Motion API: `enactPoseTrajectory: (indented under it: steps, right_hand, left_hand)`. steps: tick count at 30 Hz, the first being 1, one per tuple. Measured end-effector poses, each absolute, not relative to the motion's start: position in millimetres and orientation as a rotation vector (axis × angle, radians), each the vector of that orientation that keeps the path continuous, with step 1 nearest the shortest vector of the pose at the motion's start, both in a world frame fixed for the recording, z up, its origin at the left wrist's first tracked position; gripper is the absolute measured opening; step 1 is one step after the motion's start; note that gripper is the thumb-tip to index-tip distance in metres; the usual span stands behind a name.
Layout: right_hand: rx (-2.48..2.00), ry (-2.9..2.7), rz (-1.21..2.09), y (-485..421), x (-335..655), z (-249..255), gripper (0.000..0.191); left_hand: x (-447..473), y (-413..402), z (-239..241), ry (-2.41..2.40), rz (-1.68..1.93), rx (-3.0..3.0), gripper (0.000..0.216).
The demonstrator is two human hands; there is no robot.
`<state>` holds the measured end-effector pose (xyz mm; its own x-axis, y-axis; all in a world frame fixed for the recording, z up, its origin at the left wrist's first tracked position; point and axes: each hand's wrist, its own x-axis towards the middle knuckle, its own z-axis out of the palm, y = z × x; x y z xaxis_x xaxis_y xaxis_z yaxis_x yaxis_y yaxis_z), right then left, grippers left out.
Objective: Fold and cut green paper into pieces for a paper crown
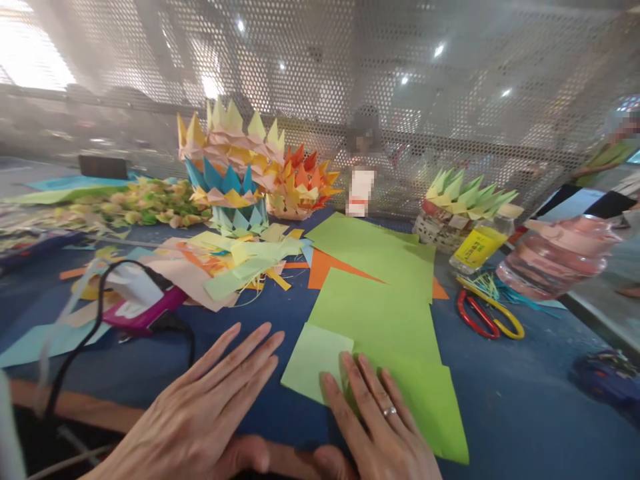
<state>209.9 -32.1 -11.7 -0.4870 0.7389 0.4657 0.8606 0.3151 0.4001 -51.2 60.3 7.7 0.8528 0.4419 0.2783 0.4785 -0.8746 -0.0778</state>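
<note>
My right hand lies with fingers spread over the near end of the green paper sheets, a ring on one finger. Its fingertips rest by the edge of a smaller pale green piece of paper. To the left, my left hand is stretched out flat above the blue table, fingers extended and holding nothing. Under the green sheets, orange paper pokes out. Whether the left palm touches the table is hidden.
Folded-paper crowns stand at the back beside paper scraps. Scissors, a yellow-labelled bottle and a pink jug are at right. A magenta device with a black cable lies left. A perforated metal screen closes the back.
</note>
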Motion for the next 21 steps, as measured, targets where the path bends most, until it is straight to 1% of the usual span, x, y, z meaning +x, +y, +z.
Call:
enactPoseTrajectory:
  steps: [2, 5, 10, 14, 18, 21]
  right_hand:
    - [-1.469, -2.375, -0.928, -32, 211, -11, 0.057]
    - [-1.468, -2.346, -0.924, -32, 210, -10, 0.054]
    - [-1.525, -2.164, -0.868, -33, 200, -14, 0.043]
    - [-1.574, -1.980, -0.830, -32, 192, -23, 0.045]
    - [-1.576, -1.980, -0.894, -33, 192, -32, 0.041]
    - [-1.608, -1.959, -0.898, -41, 198, -39, 0.045]
  left_hand:
    - [-33, 59, 9, -0.605, -0.553, -2.893, 0.071]
    - [-1, 57, 6, -0.444, -0.604, -2.988, 0.068]
    - [25, 48, -4, -0.505, -0.586, -2.961, 0.077]
    - [24, 43, -7, -0.518, -0.572, -2.898, 0.075]
    - [23, 47, -11, -0.466, -0.562, -2.870, 0.076]
    - [23, 52, -19, -0.440, -0.561, -2.865, 0.078]
